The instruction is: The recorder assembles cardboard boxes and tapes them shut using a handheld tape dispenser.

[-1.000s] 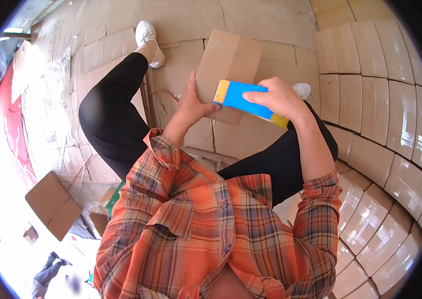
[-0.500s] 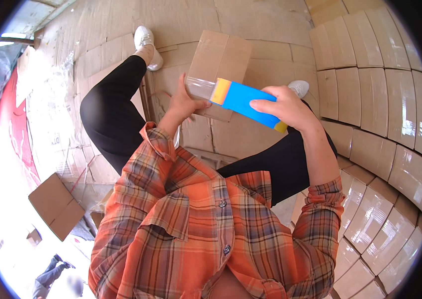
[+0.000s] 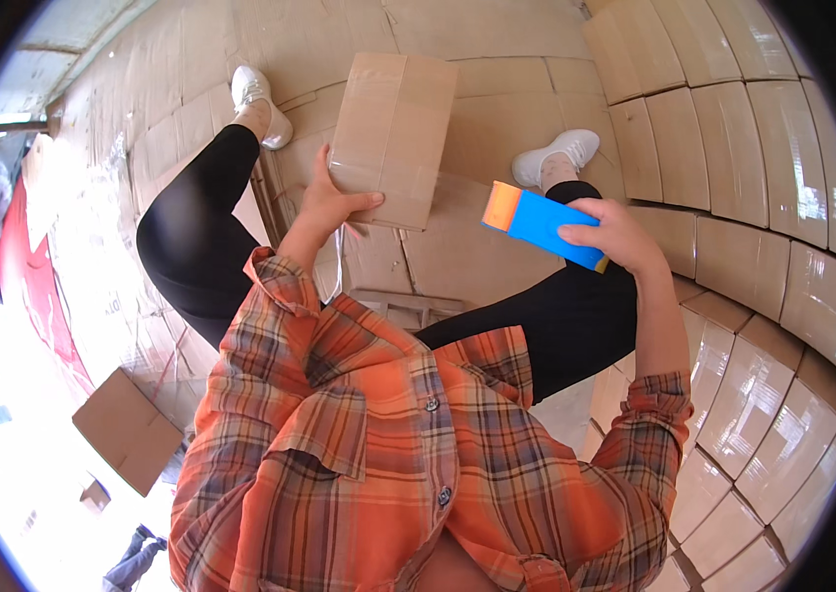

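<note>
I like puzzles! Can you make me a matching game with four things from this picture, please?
1. Tape dispenser
2. Box between the feet
3. Shoes
4. Shirt

A. White
B. Touched by the left hand
C. Orange plaid
D. Held in the right hand

Right pairs: 1-D, 2-B, 3-A, 4-C

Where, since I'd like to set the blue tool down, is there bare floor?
The cardboard floor looks bare beyond the right shoe, between the box at the left hand and the stacked boxes. The right side is crowded with those boxes.
</note>
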`<state>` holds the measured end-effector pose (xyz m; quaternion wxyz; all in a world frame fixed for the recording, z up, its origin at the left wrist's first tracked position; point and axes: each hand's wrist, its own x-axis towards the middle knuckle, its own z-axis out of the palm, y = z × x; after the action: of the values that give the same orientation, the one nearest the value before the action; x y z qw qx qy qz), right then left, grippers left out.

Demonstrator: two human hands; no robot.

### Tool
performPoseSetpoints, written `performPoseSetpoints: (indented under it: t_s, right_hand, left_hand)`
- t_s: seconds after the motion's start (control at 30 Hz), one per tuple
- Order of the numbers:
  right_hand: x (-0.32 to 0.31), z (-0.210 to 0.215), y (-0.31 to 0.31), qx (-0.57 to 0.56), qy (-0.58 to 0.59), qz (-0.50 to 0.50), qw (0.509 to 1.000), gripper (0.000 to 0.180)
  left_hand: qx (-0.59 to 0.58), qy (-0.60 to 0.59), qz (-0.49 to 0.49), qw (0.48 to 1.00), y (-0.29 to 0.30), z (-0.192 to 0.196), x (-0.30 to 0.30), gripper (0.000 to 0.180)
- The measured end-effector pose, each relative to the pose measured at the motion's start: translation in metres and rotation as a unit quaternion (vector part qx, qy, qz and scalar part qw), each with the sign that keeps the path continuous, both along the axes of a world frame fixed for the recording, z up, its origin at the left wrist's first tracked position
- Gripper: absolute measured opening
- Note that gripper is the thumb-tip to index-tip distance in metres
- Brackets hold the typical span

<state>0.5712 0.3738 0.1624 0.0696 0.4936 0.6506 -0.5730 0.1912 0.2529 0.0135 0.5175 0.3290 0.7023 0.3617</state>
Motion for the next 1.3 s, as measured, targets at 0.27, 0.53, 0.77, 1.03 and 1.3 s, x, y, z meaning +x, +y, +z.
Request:
performPoseSetpoints:
  t_s: [0.27,0.53,0.77,1.03,1.3]
  right_hand:
    - [-0.021,-0.06,0.009,-0.009,-0.038,0.017,0.999,0.049]
    - [-0.058,-0.107,0.012,0.018,-0.047,0.022,0.998,0.049]
    - [-0.092,-0.093,0.036,-0.058,-0.073,0.044,0.995,0.05]
    - [-0.152,-0.118,0.008,0.159,-0.268,0.117,0.943,0.048]
    - [-0.174,-0.139,-0.014,0.245,-0.307,-0.047,0.919,0.04]
  left_hand:
    - [0.008,-0.048,0.019,0.999,-0.003,-0.006,-0.004,0.122]
    - [0.023,-0.048,0.019,0.998,-0.001,-0.003,-0.001,0.116]
    - [0.015,-0.06,0.019,0.998,0.0,0.005,-0.002,0.11]
    - [0.042,-0.057,0.015,0.997,0.005,0.006,0.007,0.099]
    - [-0.059,-0.212,0.001,0.975,0.0,0.012,0.002,0.07]
